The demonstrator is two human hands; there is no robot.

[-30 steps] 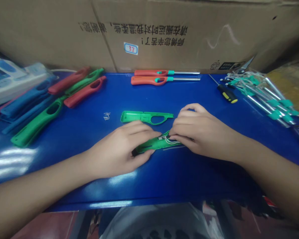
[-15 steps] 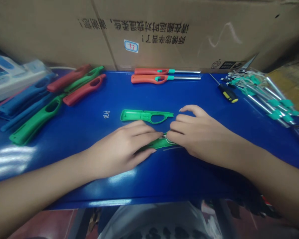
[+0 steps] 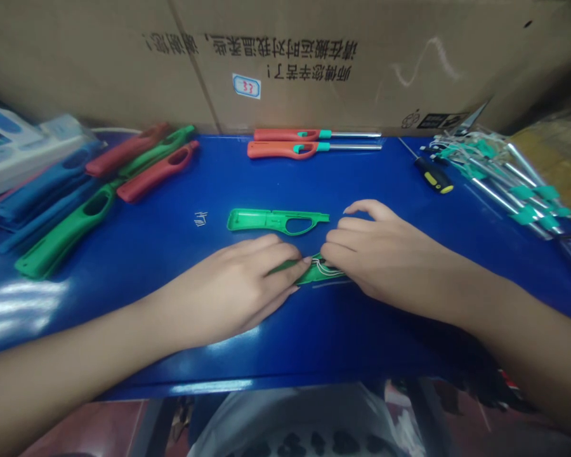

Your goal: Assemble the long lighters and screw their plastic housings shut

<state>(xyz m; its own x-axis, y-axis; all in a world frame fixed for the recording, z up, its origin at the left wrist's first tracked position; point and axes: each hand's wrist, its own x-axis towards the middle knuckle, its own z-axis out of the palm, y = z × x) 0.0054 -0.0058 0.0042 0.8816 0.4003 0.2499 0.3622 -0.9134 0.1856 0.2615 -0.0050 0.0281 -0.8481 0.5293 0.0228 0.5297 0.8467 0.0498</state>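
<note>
My left hand [image 3: 235,289] lies over a green lighter shell half [image 3: 314,271] on the blue table [image 3: 247,190], its fingers pressed down on it. My right hand [image 3: 378,254] pinches the same shell at its right end, where thin white wires show. Most of that shell is hidden under my hands. A second green shell half [image 3: 278,221] lies open just beyond them, untouched.
Two finished orange lighters [image 3: 309,143] lie at the back. Red, green and blue shells [image 3: 90,190] are piled at left. A screwdriver [image 3: 431,174] and several metal tubes with teal ends [image 3: 509,184] lie at right. Small metal bits [image 3: 200,219] sit mid-table. Cardboard boxes [image 3: 285,57] stand behind.
My left hand has slid right along the shell, covering more of it, and my fingertips now meet those of my right hand.
</note>
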